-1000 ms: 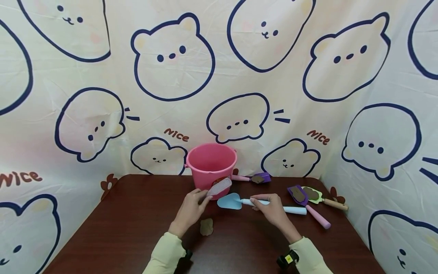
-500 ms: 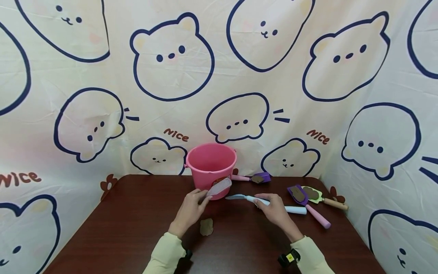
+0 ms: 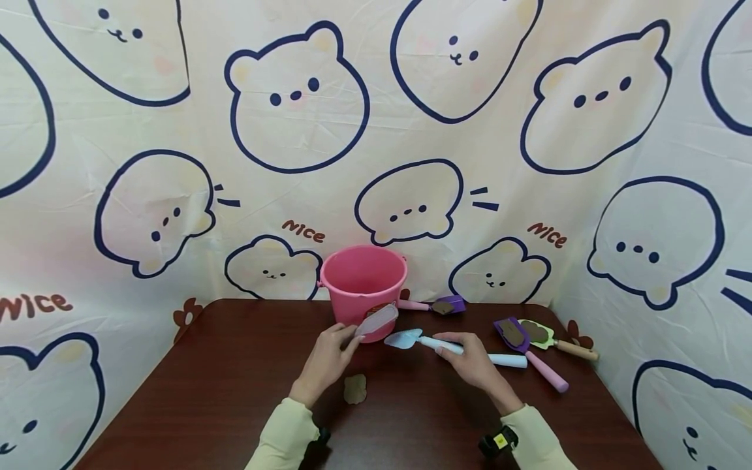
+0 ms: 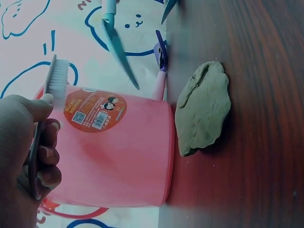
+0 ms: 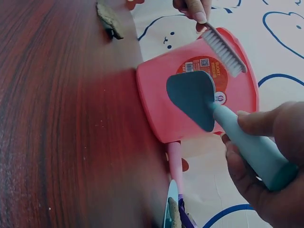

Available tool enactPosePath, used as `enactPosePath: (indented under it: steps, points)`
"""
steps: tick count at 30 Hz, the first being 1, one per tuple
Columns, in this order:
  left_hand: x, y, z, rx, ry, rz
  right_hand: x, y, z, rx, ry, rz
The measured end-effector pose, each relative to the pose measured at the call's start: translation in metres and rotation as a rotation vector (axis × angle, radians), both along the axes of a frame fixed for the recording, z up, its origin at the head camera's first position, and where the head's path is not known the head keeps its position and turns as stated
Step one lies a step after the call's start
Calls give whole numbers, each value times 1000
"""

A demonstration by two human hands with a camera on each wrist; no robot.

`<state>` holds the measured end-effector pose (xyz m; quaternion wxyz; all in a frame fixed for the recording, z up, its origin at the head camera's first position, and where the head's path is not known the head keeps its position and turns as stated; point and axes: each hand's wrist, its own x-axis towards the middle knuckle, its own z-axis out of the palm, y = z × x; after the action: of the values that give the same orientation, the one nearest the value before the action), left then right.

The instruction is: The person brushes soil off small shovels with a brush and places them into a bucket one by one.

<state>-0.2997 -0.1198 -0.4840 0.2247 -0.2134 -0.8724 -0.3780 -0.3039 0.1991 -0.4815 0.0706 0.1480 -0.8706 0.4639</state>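
1. On my head feed the trowel (image 3: 431,343) sits mid-scene, just right of the bucket (image 3: 355,307) and a little nearer; I can't tell whether its blade touches the wall.
2. The right hand (image 3: 464,359) grips the trowel's handle, thumb against fingers; the left hand (image 3: 325,358) grips the brush (image 3: 378,321), which crosses the bucket's front.
3. My left wrist view adds what the head view hides: the brush's white bristles, its handle running down inside curled fingers, and the sticker (image 4: 97,111) on the bucket.
4. That view also shows the lump (image 4: 204,109) as thick and creased; from above it looks like a flat patch, near of the bucket.
5. My right wrist view gives me the trowel's broad face across the bucket, plus a blue blade (image 5: 171,204) with a brown piece against it. From the head I get only a blue handle (image 3: 510,360) right of the hand.
6. Half a second ago the trowel's blade was edge-on; now it is rolled to show its face. Brush, bucket and lump are where they were.
7. The bucket and far shovel (image 3: 443,305) stand by the table's (image 3: 235,365) far edge, against the curtain (image 3: 247,196).
8. Rightward, I'm bounded by the purple shovel (image 3: 529,352) and green shovel (image 3: 558,339); brown wood stretches left to the slanting edge and near, between the forearms.
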Motion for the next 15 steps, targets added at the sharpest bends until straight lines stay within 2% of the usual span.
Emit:
enactPosePath:
  steps: [7,15]
  points:
    - [0,2,-1,-21,-28,-11,2,1,2,-89,-16,53]
    - [2,6,-1,-37,-24,-41,4,-2,3,-154,6,22]
